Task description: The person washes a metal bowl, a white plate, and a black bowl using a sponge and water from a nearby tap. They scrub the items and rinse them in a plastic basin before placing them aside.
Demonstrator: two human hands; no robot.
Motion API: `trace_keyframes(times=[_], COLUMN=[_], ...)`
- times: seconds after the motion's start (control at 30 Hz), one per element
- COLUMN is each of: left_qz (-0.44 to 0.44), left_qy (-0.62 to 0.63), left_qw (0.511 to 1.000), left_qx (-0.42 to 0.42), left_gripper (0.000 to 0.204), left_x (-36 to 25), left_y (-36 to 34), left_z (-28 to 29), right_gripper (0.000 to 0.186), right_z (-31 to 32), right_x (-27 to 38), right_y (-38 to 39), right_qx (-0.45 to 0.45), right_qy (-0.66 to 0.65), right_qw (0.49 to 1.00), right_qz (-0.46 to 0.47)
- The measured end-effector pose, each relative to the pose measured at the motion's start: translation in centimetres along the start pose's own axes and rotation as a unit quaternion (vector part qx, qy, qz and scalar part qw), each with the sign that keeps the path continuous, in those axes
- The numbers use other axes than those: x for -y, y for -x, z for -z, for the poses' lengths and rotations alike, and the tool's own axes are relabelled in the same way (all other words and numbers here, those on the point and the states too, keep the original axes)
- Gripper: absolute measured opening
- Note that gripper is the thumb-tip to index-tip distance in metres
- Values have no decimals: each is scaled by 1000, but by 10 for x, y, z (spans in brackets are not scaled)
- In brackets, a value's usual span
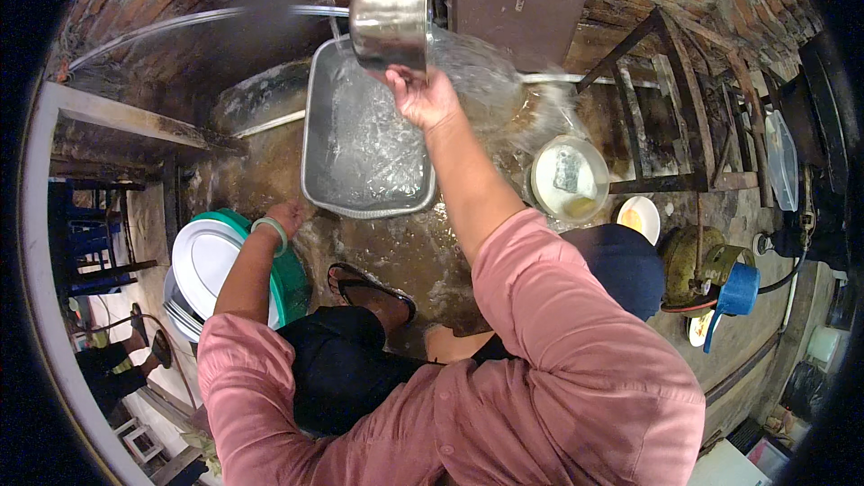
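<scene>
Above the far right edge of a grey plastic tub [367,209], my right hand [423,97] is closed on a shiny metal pot [389,22]. The pot is tilted, and water [504,81] sprays from it to the right, blurred by motion. A thin stream falls from above into the tub, where water ripples. My left hand [285,215], with a pale bangle at the wrist, hangs low beside a green basin [292,274]. Its fingers look loosely apart and nothing shows in them. White plates [211,261] are stacked beside and partly over the basin.
On the wet floor to the right stand a round tub [570,178] with a sponge-like item inside and a white bowl [639,218]. Farther right are a wooden frame [670,108], a gas cylinder [697,261] and a blue dipper [738,290]. A brown board [517,0] leans against the brick wall.
</scene>
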State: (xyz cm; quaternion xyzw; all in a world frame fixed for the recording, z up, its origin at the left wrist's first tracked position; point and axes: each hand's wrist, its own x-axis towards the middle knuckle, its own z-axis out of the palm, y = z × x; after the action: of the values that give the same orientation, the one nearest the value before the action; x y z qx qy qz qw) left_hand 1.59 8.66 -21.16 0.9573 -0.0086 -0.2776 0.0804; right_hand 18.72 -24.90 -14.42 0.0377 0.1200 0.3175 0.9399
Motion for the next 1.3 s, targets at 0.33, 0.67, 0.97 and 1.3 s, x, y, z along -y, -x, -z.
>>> trace_keyframes(times=[0.33, 0.67, 0.97, 1.3], left_qz=[-19, -5, -16, -89], left_qy=[21, 50, -11, -60], left_qw=[999, 997, 996, 989], left_qx=[29, 51, 92, 102], left_gripper=[29, 30, 27, 30], left_x=[5, 18, -22, -30], left_y=[5, 20, 2, -18], left_z=[-17, -32, -10, -27], right_gripper=[71, 71, 37, 16], right_z=[38, 99, 88, -40], right_x=[-55, -80, -59, 98], right_y=[-20, -5, -11, 11], right_qx=[-148, -242, -297, 47], right_qy=[771, 890, 223, -47], right_qw=[598, 387, 926, 997], right_qz=[159, 17, -63, 29])
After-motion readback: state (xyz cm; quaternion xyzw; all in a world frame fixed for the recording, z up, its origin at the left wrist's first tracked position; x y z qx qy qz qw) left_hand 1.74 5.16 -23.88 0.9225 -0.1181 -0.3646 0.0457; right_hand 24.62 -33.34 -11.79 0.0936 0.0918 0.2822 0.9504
